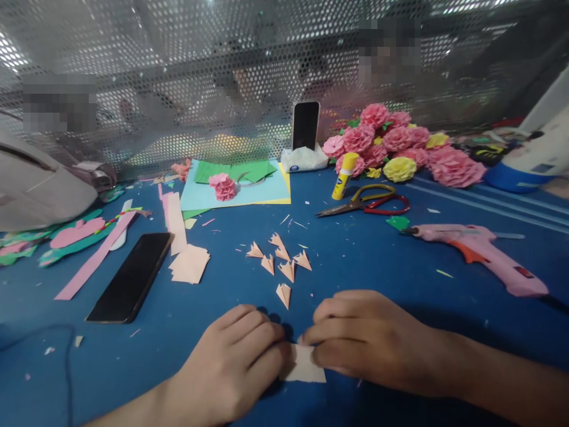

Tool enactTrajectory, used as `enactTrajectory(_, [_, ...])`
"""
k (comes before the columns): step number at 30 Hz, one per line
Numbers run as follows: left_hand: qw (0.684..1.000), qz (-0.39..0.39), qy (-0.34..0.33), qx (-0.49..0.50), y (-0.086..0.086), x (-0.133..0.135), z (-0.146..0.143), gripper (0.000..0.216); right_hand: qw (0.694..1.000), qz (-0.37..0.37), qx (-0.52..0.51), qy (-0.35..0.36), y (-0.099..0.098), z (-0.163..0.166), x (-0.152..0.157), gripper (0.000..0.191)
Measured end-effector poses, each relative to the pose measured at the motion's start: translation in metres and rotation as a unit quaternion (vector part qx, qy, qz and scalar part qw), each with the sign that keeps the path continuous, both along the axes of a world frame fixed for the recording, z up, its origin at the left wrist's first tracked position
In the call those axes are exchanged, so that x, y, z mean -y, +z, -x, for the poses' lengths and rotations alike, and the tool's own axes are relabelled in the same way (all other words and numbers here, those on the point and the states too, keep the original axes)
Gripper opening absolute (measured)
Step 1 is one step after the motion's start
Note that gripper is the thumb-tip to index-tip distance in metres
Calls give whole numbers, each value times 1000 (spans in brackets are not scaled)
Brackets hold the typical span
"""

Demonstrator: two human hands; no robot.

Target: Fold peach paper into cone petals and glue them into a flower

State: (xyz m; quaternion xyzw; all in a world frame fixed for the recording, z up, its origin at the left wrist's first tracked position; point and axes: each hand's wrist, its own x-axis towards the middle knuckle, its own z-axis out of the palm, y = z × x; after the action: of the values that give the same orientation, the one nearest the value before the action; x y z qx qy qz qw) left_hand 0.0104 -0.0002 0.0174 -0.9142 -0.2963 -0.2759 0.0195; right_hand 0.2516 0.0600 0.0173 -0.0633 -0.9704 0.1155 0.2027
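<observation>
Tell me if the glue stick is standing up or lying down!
Standing up: the glue stick has its yellow cap at the top.

Small pale peach paper piece (306, 364), kinda four-sided, bottom edge looks a bit rough. Sits pretty flat, ends tucked under the left hand (240, 362) and right hand (371, 338).

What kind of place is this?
Probably a papercraft workspace: a blue table with a pink glue gun, scissors, and paper flowers heaped near a perforated metal screen.
</observation>
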Motion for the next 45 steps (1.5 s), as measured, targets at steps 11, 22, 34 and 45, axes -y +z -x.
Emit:
enactTrajectory(11, [999, -18, -36, -4, 2, -2, 8, 30, 1000, -23, 1, -10, 4, 3, 0, 24])
enactTrajectory(22, [999, 0, -39, 11, -3, -3, 9, 19, 999, -39, 3, 5, 5, 3, -1, 27])
enactTrajectory(34, [998, 7, -57, 40, -11, 1, 12, 27, 999, -38, 12, 24, 6, 2, 0, 28])
enactTrajectory(45, [998, 3, -55, 39, -15, 2, 11, 21, 999, -28, 14, 34, 8, 3, 0, 31])
